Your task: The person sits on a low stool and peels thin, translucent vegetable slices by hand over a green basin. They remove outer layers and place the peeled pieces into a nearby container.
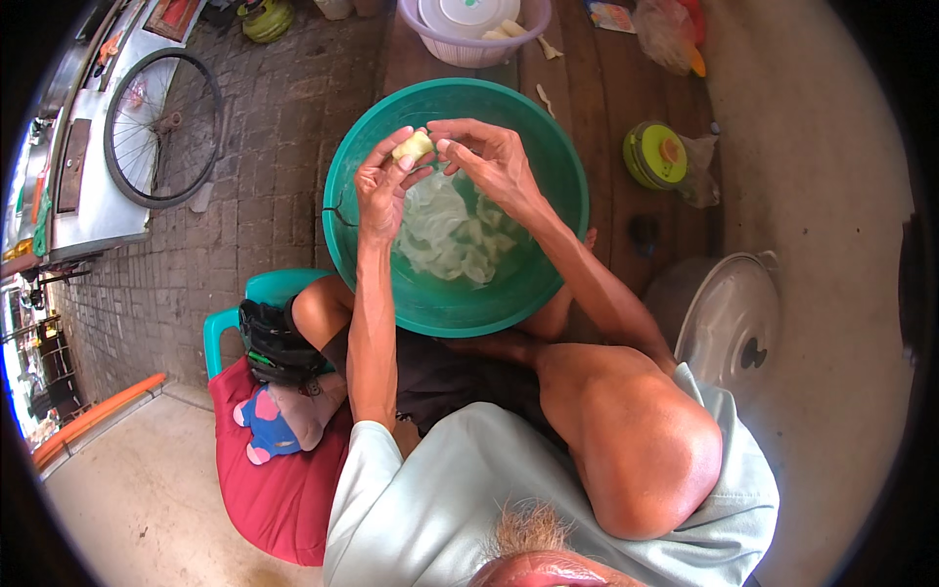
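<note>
Between the thumb and fingers of my left hand [389, 172] is a short, pale yellow piece of food [413, 148], raised over the left part of a large green plastic basin [455, 328]. My right hand [488, 158] is just to the right of the piece, fingers curved and apart, with nothing plainly held in them. Whether its fingertips touch the piece is unclear. Below both hands, thin translucent whitish pieces [447, 227] lie in cloudy liquid inside the basin.
A lilac plastic basket [477, 51] with a white lid and pale pieces stands beyond the basin. On the right are a lime-green lidded container [656, 155], a plastic bag [700, 172] and a large lidded metal pot [726, 323]. A bicycle wheel [165, 192] is at left.
</note>
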Motion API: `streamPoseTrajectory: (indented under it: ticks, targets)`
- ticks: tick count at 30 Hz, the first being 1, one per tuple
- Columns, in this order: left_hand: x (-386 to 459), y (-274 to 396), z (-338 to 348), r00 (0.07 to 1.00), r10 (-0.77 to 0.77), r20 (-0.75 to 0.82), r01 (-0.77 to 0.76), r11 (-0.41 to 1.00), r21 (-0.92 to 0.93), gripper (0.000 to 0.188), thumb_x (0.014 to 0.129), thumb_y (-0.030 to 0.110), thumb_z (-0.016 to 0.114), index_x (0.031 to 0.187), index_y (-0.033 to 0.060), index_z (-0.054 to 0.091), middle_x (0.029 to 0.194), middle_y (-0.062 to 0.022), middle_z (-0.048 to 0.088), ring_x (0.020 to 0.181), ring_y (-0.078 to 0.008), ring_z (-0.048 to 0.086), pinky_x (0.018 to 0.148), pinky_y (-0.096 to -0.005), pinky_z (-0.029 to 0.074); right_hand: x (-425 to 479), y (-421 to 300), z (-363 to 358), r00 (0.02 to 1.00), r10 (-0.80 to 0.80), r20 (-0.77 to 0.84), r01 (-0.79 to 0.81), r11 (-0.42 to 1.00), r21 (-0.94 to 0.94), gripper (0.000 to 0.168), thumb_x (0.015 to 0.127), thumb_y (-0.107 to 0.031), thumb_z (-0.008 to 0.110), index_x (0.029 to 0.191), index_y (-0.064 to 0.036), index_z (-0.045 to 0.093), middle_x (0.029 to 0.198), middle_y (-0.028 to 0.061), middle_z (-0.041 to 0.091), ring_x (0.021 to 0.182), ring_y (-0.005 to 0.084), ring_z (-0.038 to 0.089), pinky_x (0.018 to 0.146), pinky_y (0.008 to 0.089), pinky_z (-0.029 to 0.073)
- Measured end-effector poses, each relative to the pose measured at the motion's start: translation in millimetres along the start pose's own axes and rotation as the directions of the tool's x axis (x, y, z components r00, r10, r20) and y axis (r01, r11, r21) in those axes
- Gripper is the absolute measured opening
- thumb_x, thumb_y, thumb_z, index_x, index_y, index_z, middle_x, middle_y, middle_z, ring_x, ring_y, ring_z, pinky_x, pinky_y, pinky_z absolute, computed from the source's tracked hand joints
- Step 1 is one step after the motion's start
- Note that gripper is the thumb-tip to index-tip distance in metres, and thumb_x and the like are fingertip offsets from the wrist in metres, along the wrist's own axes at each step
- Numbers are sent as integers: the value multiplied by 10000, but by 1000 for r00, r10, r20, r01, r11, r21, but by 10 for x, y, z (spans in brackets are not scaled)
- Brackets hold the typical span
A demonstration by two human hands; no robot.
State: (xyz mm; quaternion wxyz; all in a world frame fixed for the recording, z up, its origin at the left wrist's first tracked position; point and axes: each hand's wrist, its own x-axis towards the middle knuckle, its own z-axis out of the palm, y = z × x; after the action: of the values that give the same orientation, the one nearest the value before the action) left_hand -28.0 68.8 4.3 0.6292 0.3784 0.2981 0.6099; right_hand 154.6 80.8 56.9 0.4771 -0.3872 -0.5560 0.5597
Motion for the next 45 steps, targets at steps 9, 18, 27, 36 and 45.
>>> streamPoseTrajectory:
  ticks: [9,18,27,36,45]
  targets:
    - [-8,33,60,995,-84,56,75,987,145,496,971,176,549,1412,-5,415,1232,-213,647,1024,-270,699,850,-359,603,33,235,-111,995,-22,95,17,999,49,283,948,-128,637,1196,4,674,1080,115,701,908,160,672,795,300,560]
    - [-21,106,42,979,-154,131,151,988,33,453,962,144,537,1369,-50,505,1234,-191,647,1037,-295,698,848,-350,607,-11,256,-231,977,160,140,-202,903,379,252,940,-99,640,1143,48,666,1125,147,689,972,194,679,868,324,570]
    - [-25,3,-1,992,-80,92,72,994,87,309,922,71,624,1209,-45,636,1141,-169,689,953,-233,716,793,-308,629,-38,272,-193,980,129,149,-178,906,384,232,938,-82,643,1121,57,673,1119,158,692,977,198,682,863,333,579]
    - [-27,-104,-71,1000,-20,2,20,994,104,233,888,-26,628,1115,-33,682,1093,-162,707,899,-192,713,753,-302,634,-81,117,-80,990,64,124,-96,957,273,222,916,-39,659,1100,84,675,1093,176,699,916,187,687,822,311,584]
    - [-43,38,-20,991,-92,100,99,993,-64,340,900,85,540,1196,-47,644,1179,-190,673,951,-253,719,812,-307,626,-89,17,-123,984,108,140,-140,959,248,250,904,-51,665,1125,67,676,1062,153,704,902,165,670,831,305,556]
